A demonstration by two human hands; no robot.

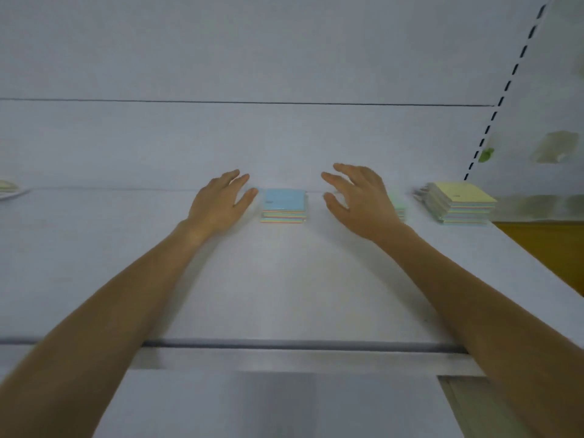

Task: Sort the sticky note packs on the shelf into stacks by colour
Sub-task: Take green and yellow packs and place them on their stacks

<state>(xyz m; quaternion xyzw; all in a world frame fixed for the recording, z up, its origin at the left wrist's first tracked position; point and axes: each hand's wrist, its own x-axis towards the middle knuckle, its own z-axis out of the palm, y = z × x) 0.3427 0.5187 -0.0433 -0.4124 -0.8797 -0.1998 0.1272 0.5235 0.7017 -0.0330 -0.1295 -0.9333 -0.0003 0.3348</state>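
A short stack of sticky note packs with a blue top [284, 202] stands at the back of the white shelf [284, 273]. My left hand [218, 202] hovers just left of it, fingers apart, holding nothing. My right hand [360, 200] is spread to its right, empty too, and hides most of a green-topped stack [398, 203]. Further right stands a taller stack with a yellow top [461, 202]. Neither hand touches the blue stack.
The shelf's white back panel rises behind the stacks. A slotted upright [505, 90] runs up at the right, with blurred pale items beyond it. An orange-brown surface [550, 248] lies past the shelf's right end. A pale object [8, 188] sits at the far left.
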